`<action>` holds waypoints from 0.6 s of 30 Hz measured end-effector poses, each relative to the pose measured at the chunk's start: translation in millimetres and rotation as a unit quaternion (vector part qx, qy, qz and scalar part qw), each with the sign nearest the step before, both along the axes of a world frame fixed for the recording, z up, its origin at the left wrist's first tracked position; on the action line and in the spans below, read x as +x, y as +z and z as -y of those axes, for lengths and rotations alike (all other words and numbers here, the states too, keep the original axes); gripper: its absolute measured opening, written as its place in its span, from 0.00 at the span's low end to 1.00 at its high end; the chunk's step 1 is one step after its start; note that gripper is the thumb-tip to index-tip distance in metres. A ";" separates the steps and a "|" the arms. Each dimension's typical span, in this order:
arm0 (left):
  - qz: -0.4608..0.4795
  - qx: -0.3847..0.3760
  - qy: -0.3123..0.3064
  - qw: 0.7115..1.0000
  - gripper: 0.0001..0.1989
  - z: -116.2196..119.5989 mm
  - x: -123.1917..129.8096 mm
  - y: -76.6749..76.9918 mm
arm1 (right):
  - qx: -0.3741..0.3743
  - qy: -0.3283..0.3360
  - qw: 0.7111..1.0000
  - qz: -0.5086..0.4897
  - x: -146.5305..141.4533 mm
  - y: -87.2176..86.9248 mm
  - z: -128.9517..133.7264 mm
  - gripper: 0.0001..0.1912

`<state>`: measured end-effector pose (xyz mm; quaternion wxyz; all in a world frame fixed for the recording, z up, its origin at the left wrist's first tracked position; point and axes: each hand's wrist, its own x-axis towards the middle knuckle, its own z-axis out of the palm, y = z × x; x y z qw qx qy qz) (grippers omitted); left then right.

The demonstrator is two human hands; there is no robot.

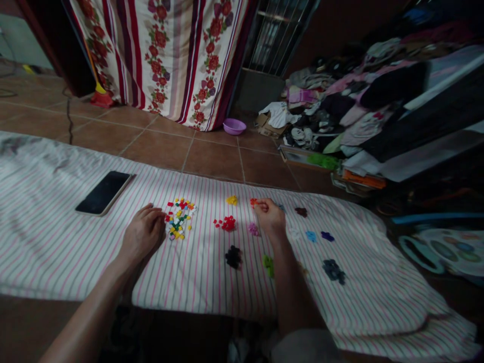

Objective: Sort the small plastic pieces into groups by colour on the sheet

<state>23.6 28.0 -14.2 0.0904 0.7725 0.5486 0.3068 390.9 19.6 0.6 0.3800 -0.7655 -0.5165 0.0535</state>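
Observation:
My left hand (145,227) rests on the striped cloth (200,282), its fingers loosely bent and apart, holding nothing visible. Its fingertips lie at the left edge of a mixed pile of tiny coloured blocks (180,220). Thumb and fingers of my right hand (270,217) are pinched together at a small cluster of orange-red blocks (253,202); whatever is between the fingertips is too small to tell. Around the right hand lie single-colour clusters: yellow blocks (232,200), red blocks (227,223), pink blocks (253,229), black blocks (233,256) and green blocks (268,265), partly hidden by my forearm.
Farther right are brown blocks (301,212), light blue blocks (310,236), dark blue blocks (327,236) and dark grey blocks (334,271). A phone (104,193) lies at left. Beyond the cloth are a purple basin (234,126), a curtain (177,60) and heaped clothes (325,96).

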 end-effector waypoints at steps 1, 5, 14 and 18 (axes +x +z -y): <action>-0.001 0.000 0.001 1.000 0.16 0.0 0.0 0.0 | 0.000 -0.001 1.000 0.001 2.7 -1.5 -0.7 0.13; -0.004 0.000 0.001 1.000 0.17 -0.3 0.1 0.1 | -0.002 -0.014 1.000 0.011 10.5 -7.0 -3.2 0.13; -0.011 0.012 0.006 1.000 0.16 0.1 -0.8 -1.8 | -0.016 -0.002 1.000 0.011 17.4 -12.9 -2.4 0.16; -0.014 0.015 0.007 1.000 0.16 -0.3 -1.0 -2.9 | -0.004 -0.007 1.000 0.011 12.5 -10.7 -1.7 0.17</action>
